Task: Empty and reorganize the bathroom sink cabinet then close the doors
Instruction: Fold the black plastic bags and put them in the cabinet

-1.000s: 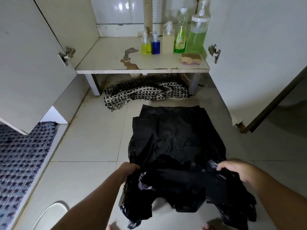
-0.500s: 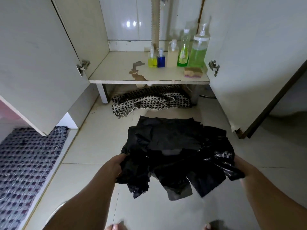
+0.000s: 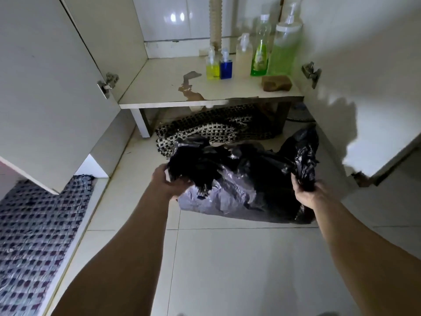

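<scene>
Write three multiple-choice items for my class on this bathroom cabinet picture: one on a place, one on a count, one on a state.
1. Where is the sponge?
A. on the cabinet shelf, right front
B. on the floor
C. in a hand

2. How many bottles stand on the shelf?
A. two
B. five
C. eight

3. The cabinet doors are:
A. both open
B. both shut
C. one shut

Answers: 1 A, it lies before the large green bottle. 2 B, yellow, blue, cream, two green. 3 A, the left door and right door swing outward.
</scene>
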### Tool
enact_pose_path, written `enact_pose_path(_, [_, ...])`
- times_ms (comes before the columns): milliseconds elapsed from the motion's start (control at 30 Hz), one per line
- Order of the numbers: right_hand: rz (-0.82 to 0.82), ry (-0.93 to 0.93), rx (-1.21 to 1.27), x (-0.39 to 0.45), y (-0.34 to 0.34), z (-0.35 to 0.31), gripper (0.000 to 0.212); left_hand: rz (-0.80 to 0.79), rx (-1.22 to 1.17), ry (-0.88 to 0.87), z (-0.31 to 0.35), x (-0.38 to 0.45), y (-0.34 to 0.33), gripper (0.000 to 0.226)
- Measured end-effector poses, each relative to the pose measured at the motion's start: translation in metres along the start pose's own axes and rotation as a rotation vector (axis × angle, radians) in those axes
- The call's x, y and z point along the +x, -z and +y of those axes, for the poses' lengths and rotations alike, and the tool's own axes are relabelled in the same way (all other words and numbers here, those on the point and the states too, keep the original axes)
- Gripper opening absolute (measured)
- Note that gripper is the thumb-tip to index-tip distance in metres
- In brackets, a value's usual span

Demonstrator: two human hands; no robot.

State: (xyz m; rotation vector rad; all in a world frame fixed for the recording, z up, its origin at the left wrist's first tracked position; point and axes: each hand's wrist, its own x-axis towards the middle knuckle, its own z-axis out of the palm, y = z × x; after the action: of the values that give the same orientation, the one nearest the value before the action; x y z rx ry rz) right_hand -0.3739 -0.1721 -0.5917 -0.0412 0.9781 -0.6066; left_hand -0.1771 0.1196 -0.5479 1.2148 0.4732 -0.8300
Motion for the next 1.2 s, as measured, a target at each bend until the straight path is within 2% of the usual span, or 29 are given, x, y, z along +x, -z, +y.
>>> enact_pose_path(33, [-0.036,-0.006,0.015,0.006,-0.003,0.0,0.039,-0.098,-0.044,0.022,0.007,0.007,-0.007,0.045])
enact_pose_path(100, [-0.062,0.011,-0.049,0.016,-0.016,-0.003,0.04,-0.132,0.097,-0.078,0.024,0.013,-0.027,0.06])
enact_pose_path(133, [-0.071,0.04,-0.146,0.019,-0.023,-0.003,0.042,-0.09,0.151,-0.212,0.027,0.023,-0.032,0.065])
enact_pose_path(200, [-0.094,0.104,-0.416,0.032,-0.03,-0.003,0.05,0.084,0.511,-0.491,0.021,0.043,-0.024,0.089])
enact_pose_path(233, [-0.105,0.153,-0.57,0.034,-0.033,-0.002,0.046,0.124,0.71,-0.572,0.015,0.048,-0.018,0.1])
enact_pose_path(300, [-0.043,0.349,-0.944,0.045,-0.026,0.001,0.037,0.152,0.917,-0.507,-0.002,0.061,-0.004,0.113])
enact_pose_path(367, [0.124,0.583,-1.3,0.054,-0.003,0.002,0.054,0.096,0.923,-0.357,-0.024,0.078,0.011,0.118])
enact_pose_path(400, [0.206,0.635,-1.414,0.056,0.009,0.004,0.065,0.062,0.912,-0.285,-0.033,0.085,0.017,0.113])
enact_pose_path(467, [0.316,0.608,-1.544,0.059,0.032,0.009,0.081,0.022,0.865,-0.204,-0.045,0.095,0.021,0.092])
enact_pose_path(567, [0.348,0.47,-1.532,0.066,0.056,0.018,0.087,0.088,0.725,-0.183,-0.055,0.113,0.02,0.074])
enact_pose_path(667, [0.328,0.427,-1.49,0.069,0.059,0.018,0.083,0.092,0.685,-0.177,-0.062,0.121,0.018,0.052])
enact_pose_path(800, [0.274,0.343,-1.438,0.065,0.058,0.008,0.07,0.082,0.698,-0.14,-0.062,0.112,0.026,0.04])
enact_pose_path(867, [0.226,0.167,-1.424,0.059,0.062,0.003,0.068,0.094,0.736,-0.028,-0.06,0.103,0.038,0.04])
enact_pose_path(933, [0.196,0.022,-1.423,0.047,0.067,0.004,0.052,0.083,0.763,0.165,-0.062,0.091,0.055,0.049])
enact_pose_path(1000, [0.208,-0.027,-1.443,0.027,0.07,0.008,0.034,0.083,0.804,0.297,-0.066,0.075,0.068,0.059])
enact_pose_path(1033, [0.225,-0.028,-1.438,0.018,0.073,0.01,0.027,0.107,0.898,0.289,-0.068,0.066,0.069,0.063])
enact_pose_path(1067, [0.236,-0.024,-1.437,0.011,0.076,0.011,0.024,0.17,1.08,0.223,-0.07,0.06,0.07,0.071])
enact_pose_path(1133, [0.225,-0.017,-1.436,-0.003,0.08,0.014,0.024,0.344,1.416,-0.052,-0.076,0.047,0.065,0.097])
enact_pose_path(1200, [0.222,0.002,-1.432,-0.013,0.082,0.015,0.028,0.413,1.53,-0.426,-0.085,0.029,0.044,0.096])
